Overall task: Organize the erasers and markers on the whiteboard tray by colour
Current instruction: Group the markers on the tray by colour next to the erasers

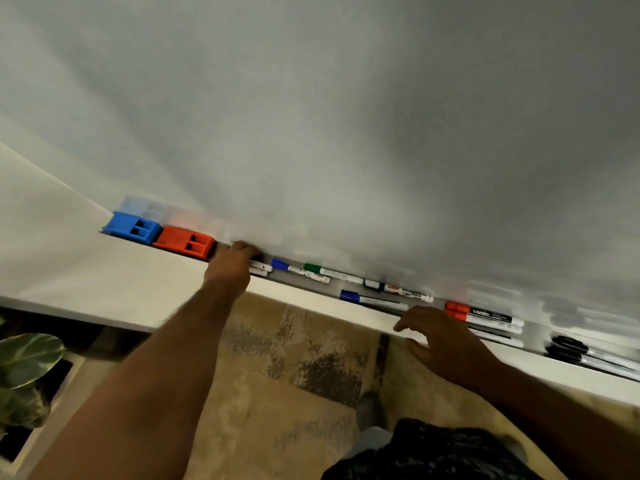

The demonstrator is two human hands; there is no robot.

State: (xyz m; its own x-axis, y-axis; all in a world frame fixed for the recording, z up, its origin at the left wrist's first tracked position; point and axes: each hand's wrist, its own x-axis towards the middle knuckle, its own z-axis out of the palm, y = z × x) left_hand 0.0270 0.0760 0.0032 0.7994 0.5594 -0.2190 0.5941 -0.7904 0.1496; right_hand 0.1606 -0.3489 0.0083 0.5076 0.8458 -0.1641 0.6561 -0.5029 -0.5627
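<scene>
L hand (231, 263) curled over two white markers (260, 268) on tray (535, 332), beside red eraser (185, 243). R hand (446, 344) relaxed, fingers spread, holding nothing, near two red-capped markers (483, 315), one reading "camlin". Also: 1 blue eraser (133, 227), 2 blue-capped markers (299, 270), 1 green-capped (332, 271); black-capped ones (568, 348) too blurred to count.

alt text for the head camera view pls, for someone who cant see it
A person's left hand grips markers on a whiteboard tray beside a red eraser and a blue eraser. The right hand hovers open by two red-capped markers; blue-capped and green-capped markers lie between the hands.
</scene>
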